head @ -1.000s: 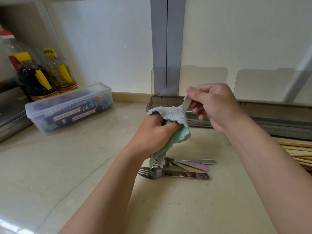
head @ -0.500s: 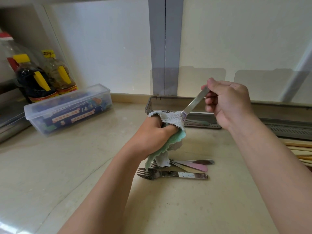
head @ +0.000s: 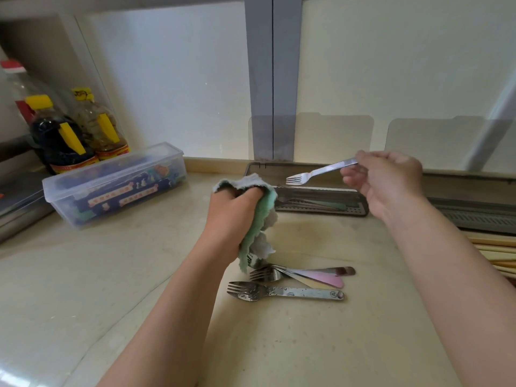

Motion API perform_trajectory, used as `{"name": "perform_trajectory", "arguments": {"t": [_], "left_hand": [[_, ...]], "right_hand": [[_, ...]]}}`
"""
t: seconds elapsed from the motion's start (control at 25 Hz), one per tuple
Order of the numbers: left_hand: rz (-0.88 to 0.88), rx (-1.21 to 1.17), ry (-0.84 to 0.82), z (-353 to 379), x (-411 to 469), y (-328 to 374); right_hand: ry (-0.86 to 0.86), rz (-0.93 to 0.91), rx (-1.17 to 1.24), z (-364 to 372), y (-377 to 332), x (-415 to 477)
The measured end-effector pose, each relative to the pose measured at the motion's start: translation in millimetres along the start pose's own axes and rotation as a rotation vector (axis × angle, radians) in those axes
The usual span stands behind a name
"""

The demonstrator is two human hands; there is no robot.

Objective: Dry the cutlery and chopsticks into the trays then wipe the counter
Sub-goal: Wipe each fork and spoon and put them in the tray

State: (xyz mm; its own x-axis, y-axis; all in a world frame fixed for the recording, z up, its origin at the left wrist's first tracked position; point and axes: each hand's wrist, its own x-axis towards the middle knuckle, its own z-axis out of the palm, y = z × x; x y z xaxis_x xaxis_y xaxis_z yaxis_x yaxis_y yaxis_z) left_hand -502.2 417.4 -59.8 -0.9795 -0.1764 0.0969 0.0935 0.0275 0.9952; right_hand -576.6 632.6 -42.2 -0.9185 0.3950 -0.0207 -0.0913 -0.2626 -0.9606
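Head view. The right hand [head: 391, 182] pinches the handle end of a small plain stainless-steel fork [head: 324, 170] between thumb and fingers. It holds the fork in the air, tines pointing left, over the dark grey perforated cutlery tray [head: 357, 209] at the back of the beige stone counter [head: 111, 275]. The fork touches neither tray nor cloth. The left hand [head: 234, 216] is closed round a bunched green-and-grey terry cloth [head: 262, 213], whose loose tail hangs down to the cutlery below; whether it touches cannot be told.

Progress, as judged: the drying is under way but far from finished. A few handles already lie lengthwise in the tray, and the raised fork appears ready to join them. Still to dry:

- A steel fork beaded with water drops [head: 284, 292] lies on the counter.
- A pink-handled fork [head: 326, 278] lies just behind it, in a small overlapping heap with at least two other pieces.
- A bundle of pale wooden chopsticks [head: 497, 255] lies at the right edge, beside a second long grey tray [head: 480, 219].

The counter wipe presumably comes last and shows no sign of having begun.
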Motion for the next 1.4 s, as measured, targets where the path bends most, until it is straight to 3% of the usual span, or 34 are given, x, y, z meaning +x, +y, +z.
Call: {"name": "perform_trajectory", "arguments": {"t": [0.16,0.36,0.52,0.64,0.72,0.76,0.84,0.92,1.12,1.4], "left_hand": [[-0.063,-0.079,0.101,0,-1,6],[-0.099,-0.070,0.147,2,-1,6],[-0.092,-0.064,0.147,1,-1,6],[-0.092,-0.054,0.149,0,1,3],[-0.083,-0.035,0.138,1,2,1],[-0.077,-0.023,0.132,2,3,0],[-0.072,-0.008,0.118,2,3,-2],[-0.074,0.008,0.102,2,4,-4],[-0.072,0.021,0.111,4,4,-5],[-0.048,0.026,0.093,6,2,-5]], "right_hand": [[-0.018,0.084,-0.099,4,9,-2],[0.042,-0.033,-0.555,-2,17,2],[-0.062,-0.009,-0.778,-4,10,-1],[-0.137,-0.248,-1.064,-6,0,-8],[-0.344,-0.450,-1.265,-5,-13,-18],[-0.524,-0.437,-1.327,-3,-20,-26],[-0.880,-0.219,-1.451,2,-27,-42],[-1.082,-0.075,-1.611,8,-21,-54],[-1.180,-0.075,-1.778,21,1,-66],[-1.201,-0.098,-1.780,24,-1,-73]]}}
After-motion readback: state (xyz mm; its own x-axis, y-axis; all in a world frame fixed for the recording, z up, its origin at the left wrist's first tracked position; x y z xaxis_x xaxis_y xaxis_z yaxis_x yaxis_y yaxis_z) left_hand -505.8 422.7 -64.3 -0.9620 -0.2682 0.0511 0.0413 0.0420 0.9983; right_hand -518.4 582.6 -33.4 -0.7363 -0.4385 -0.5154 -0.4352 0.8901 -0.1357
